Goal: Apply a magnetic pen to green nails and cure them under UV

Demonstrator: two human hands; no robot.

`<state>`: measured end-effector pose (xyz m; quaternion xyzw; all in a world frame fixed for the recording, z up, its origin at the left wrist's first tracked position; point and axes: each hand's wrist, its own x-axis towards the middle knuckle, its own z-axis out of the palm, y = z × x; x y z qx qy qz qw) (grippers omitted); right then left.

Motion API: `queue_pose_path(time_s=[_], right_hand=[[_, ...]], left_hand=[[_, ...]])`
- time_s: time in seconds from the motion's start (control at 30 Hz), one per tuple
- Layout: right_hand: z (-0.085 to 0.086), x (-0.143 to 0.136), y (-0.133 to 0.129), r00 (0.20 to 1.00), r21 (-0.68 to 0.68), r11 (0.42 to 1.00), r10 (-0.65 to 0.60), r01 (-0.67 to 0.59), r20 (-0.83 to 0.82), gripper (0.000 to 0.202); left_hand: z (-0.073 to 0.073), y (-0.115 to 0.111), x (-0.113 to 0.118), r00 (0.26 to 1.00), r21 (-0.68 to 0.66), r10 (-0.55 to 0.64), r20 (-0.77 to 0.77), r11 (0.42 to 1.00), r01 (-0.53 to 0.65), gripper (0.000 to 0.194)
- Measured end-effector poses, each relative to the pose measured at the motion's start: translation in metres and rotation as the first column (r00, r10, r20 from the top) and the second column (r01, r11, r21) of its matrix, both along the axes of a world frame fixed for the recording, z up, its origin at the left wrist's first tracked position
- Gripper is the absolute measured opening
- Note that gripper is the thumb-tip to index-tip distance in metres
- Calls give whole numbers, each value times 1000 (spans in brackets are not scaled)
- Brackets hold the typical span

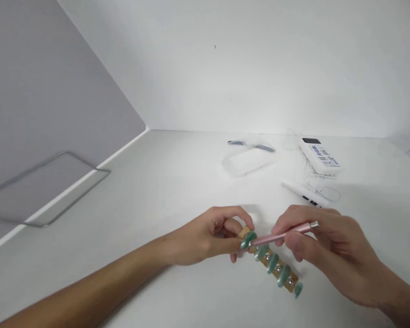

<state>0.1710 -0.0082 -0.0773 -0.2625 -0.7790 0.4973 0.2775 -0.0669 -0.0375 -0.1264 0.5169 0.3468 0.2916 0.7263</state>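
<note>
My left hand (213, 234) pinches the upper left end of a short yellowish bar (246, 230) between thumb and fingers. Glossy teal curved pieces (272, 263) cross the bar at intervals, with round silver studs (279, 269) between them. The bar slants down to the right, above or against the white table; which of these I cannot tell. In my right hand (323, 248) is a slim pink pen-like tool (275, 237) with a silver end, gripped between thumb and fingers. Its far tip meets the bar beside the teal piece closest to my left hand.
Behind my hands on the white table (150, 191) lies a clear loop (241, 169) with grey-blue end pieces. Right of it sit a white device (319, 157) with a dark screen, labels and thin cables, and a white stick-shaped device (299, 191). A bent metal wire frame (78, 202) stands at left.
</note>
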Motion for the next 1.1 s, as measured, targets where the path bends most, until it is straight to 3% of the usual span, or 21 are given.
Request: queue_pose_path(time_s=[0.6, 0.7, 0.9, 1.1], right_hand=[[2, -1, 0, 998, -99, 993, 61, -63, -23, 16], [1, -1, 0, 999, -53, 998, 19, -20, -28, 17], [-8, -1, 0, 964, 39, 965, -258, 261, -65, 14], [-6, -1, 1, 980, 28, 980, -197, 197, -16, 14]], left_hand=[[-2, 0, -2, 999, -2, -7, -41, 1000, 6, 18], [-1, 0, -1, 1000, -5, -3, -26, 1000, 3, 16], [-2, -2, 0, 1000, 3, -9, -3, 1000, 9, 11], [-3, -2, 0, 1000, 3, -14, -8, 1000, 14, 12]])
